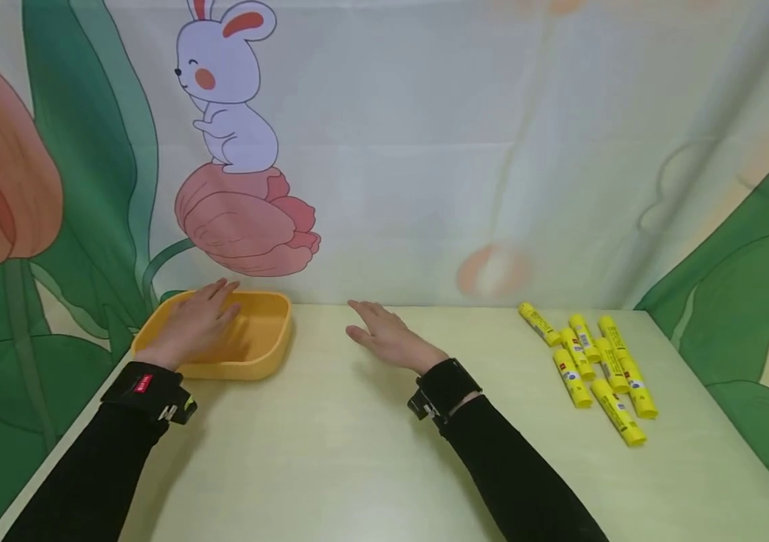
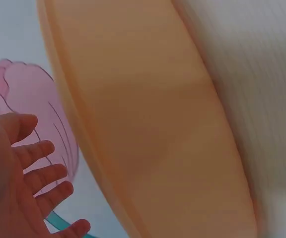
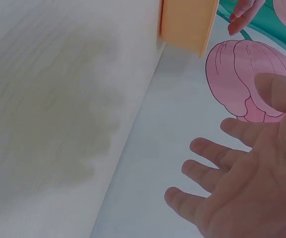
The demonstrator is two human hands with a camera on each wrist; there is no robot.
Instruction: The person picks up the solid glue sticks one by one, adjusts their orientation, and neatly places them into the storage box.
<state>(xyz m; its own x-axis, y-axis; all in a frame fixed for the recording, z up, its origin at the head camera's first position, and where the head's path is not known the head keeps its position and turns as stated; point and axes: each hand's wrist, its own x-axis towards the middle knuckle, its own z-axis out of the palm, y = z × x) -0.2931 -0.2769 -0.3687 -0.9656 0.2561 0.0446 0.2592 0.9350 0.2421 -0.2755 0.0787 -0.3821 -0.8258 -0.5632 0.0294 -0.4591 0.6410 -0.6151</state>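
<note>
A yellow-orange plastic basin stands at the back left of the table. Over it hovers my left hand, fingers loosely extended and holding nothing; in the left wrist view the basin's outer wall fills the middle beside the hand. To the right of the basin my right hand hangs above the table with spread fingers and nothing in its grasp. The right wrist view shows that hand palm side, its shadow falling on the tabletop. Several yellow glue sticks lie loosely grouped at the right, away from both hands.
The pale tabletop ends at the back against a hanging cloth printed with a rabbit and tulips. More of the printed green leaves border the table at left and right. Black bands are worn on both wrists.
</note>
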